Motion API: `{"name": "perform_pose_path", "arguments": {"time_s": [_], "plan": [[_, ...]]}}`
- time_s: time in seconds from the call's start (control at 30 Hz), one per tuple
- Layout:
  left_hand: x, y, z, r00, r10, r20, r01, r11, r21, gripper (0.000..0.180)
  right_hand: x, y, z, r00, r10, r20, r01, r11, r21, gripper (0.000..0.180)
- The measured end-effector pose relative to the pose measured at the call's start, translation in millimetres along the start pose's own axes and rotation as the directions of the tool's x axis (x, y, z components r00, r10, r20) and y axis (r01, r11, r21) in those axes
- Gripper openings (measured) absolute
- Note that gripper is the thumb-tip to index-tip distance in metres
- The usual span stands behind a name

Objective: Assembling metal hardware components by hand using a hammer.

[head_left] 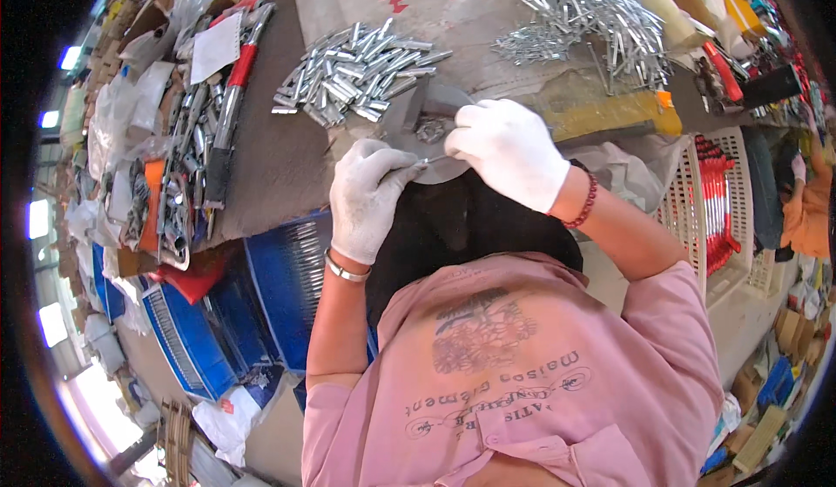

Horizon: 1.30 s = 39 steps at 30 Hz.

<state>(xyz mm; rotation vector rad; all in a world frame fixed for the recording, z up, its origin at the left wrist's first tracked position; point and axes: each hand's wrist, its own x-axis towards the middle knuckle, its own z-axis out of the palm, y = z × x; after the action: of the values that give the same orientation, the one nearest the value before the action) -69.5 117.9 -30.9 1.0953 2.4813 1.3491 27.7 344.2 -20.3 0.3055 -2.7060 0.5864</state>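
My left hand, in a white glove, pinches a small silvery metal part between thumb and fingertips. The part is mostly covered by the fingers, so its full shape does not show. Just to its right, my right hand, also gloved, has its fingers curled together at nearly the same height; what they hold, if anything, is hidden. Between and beyond the hands stands a grey metal holder with small shiny parts in it. Behind my left hand lies a pile of short metal tubes.
A heap of thin metal rods covers the far right of the bench. Hand tools and plastic bags crowd the left, near a red-and-black bar. Blue bins stand below left; a white crate of red-handled items is at right.
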Motion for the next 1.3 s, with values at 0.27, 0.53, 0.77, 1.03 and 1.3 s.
{"name": "perform_pose_path", "arguments": {"time_s": [0.27,0.53,0.77,1.03,1.3], "plan": [[-0.8,11.9,-7.0,0.997,0.074,-0.036,-0.072,0.996,0.056,0.011,-12.3,28.2,-31.7,0.930,0.279,-0.239,-0.297,0.954,-0.041,0.010],[-0.6,12.1,-4.3,0.995,0.085,-0.050,-0.082,0.995,0.054,0.011,-8.9,88.3,-26.2,0.857,0.493,-0.150,-0.515,0.832,-0.205,0.012],[-0.4,8.4,-1.8,0.991,0.122,-0.058,-0.117,0.989,0.086,0.011,9.0,94.3,-24.1,0.824,0.562,-0.067,-0.565,0.808,-0.166,0.016],[-1.7,5.2,-2.9,0.997,0.078,-0.028,-0.075,0.991,0.108,0.010,13.9,-4.6,-15.3,0.958,0.286,-0.032,-0.269,0.930,0.251,0.012],[-6.8,-0.5,-1.9,0.998,0.056,-0.026,-0.054,0.995,0.084,0.011,15.3,-33.4,15.0,0.987,0.143,-0.078,-0.117,0.956,0.268,0.015]]}}
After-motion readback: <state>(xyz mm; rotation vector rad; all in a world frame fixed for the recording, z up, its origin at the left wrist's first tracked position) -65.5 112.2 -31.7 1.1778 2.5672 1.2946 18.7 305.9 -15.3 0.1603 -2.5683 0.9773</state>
